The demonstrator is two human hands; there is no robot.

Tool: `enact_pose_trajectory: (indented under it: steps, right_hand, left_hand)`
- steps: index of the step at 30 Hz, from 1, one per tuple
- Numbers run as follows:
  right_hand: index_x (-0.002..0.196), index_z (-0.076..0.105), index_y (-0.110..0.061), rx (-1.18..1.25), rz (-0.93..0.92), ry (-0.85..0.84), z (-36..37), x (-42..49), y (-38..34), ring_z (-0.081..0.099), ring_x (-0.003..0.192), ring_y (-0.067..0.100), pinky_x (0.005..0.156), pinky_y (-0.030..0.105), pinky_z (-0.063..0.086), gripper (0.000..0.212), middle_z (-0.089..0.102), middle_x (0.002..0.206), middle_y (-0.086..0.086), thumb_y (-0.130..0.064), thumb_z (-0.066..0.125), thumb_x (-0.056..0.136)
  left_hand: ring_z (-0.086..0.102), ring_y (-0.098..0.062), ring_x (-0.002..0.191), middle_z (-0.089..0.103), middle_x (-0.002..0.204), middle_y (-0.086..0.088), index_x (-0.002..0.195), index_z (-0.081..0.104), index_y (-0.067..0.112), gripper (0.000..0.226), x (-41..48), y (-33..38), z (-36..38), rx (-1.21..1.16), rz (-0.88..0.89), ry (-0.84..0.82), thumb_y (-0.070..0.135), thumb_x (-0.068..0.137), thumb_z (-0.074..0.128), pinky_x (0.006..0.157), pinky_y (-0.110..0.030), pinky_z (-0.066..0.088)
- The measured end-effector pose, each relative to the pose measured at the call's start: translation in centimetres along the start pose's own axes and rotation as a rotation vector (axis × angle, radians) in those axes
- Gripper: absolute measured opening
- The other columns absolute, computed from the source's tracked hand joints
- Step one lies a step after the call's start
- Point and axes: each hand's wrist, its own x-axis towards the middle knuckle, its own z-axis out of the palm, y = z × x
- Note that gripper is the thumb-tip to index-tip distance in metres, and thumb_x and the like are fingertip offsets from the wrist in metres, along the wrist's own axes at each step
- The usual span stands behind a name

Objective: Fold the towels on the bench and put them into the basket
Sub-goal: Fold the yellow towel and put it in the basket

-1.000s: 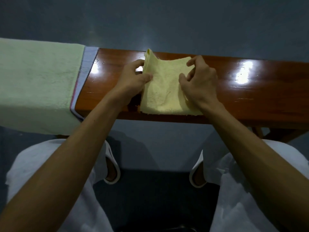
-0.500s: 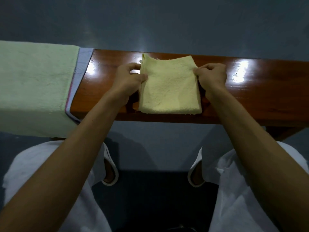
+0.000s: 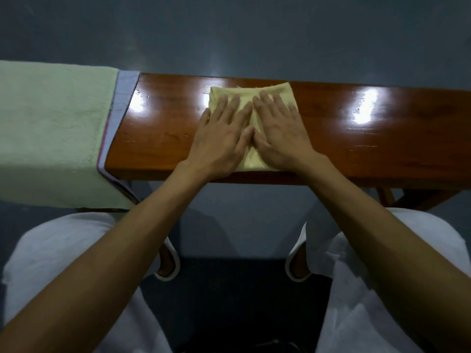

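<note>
A small yellow towel [image 3: 251,94], folded into a square, lies on the glossy brown wooden bench [image 3: 356,138]. My left hand [image 3: 220,138] lies flat on the towel's left half, fingers straight and spread. Beside it my right hand [image 3: 279,133] presses flat on the right half, and the two thumbs nearly meet over the middle. Most of the towel is hidden under my palms. No basket is in view.
A pale green towel [image 3: 51,133] drapes over the bench's left end, with a blue-grey cloth [image 3: 122,103] under it showing at its right edge. The grey floor lies beyond the bench. My white-clad knees and slippers are below the bench's front edge.
Both hands let go of the towel's side edges and moved inward onto its top, where they now press flat. The towel lies smoother on the bench.
</note>
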Motion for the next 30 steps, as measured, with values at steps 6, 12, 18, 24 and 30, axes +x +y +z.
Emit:
enact_pose_trajectory:
  steps: [6,12,18,24,30]
  right_hand:
    - [0.165,0.0,-0.024,0.005,0.091,-0.046,0.5,0.8,2.1,-0.012,0.158,0.021,0.127,0.053,-0.001,0.07,-0.007,0.173,0.0,-0.058,0.018,0.106]
    - [0.165,-0.003,-0.025,0.07,0.154,-0.045,0.5,1.2,3.6,-0.011,0.158,0.025,0.127,0.052,-0.003,0.067,-0.009,0.173,-0.002,-0.054,0.019,0.108]
    - [0.165,0.006,-0.018,0.344,0.179,0.159,0.1,0.5,3.1,0.011,0.158,0.03,0.127,0.053,0.015,0.074,0.014,0.171,0.006,-0.047,0.041,0.106]
    - [0.134,0.049,-0.01,0.539,-0.025,0.315,-2.5,-2.1,2.7,0.057,0.114,0.017,0.095,0.033,0.054,0.044,0.057,0.124,0.006,-0.018,0.063,0.093]
    - [0.129,0.055,-0.013,0.392,-0.136,0.117,-0.8,-3.9,3.1,0.046,0.111,0.01,0.094,0.03,0.046,0.041,0.047,0.12,-0.007,-0.026,0.062,0.091]
  left_hand:
    - [-0.01,-0.016,0.159,-0.005,0.173,-0.001,0.166,0.001,0.018,0.076,0.3,-0.5,0.5,0.055,-0.062,-0.046,0.063,0.106,0.011,0.128,-0.051,-0.001]
    - [-0.011,-0.017,0.159,-0.007,0.173,-0.002,0.165,-0.001,0.015,0.081,0.3,-0.7,0.4,0.054,-0.055,-0.043,0.065,0.104,0.015,0.128,-0.051,-0.003]
    - [0.024,-0.022,0.154,0.034,0.165,-0.005,0.158,0.037,0.016,0.06,-0.4,-0.6,-1.0,-0.267,-0.023,0.067,0.047,0.106,0.04,0.125,-0.048,0.021]
    - [0.06,-0.007,0.106,0.065,0.113,0.002,0.123,0.062,0.014,0.03,-1.3,-1.5,-3.2,-0.56,0.029,0.147,0.0,0.097,0.054,0.089,-0.024,0.051]
    - [0.045,-0.007,0.112,0.057,0.128,0.002,0.132,0.057,0.02,0.041,-2.8,-2.5,-1.8,-0.332,0.106,0.069,0.034,0.094,0.058,0.092,-0.031,0.041]
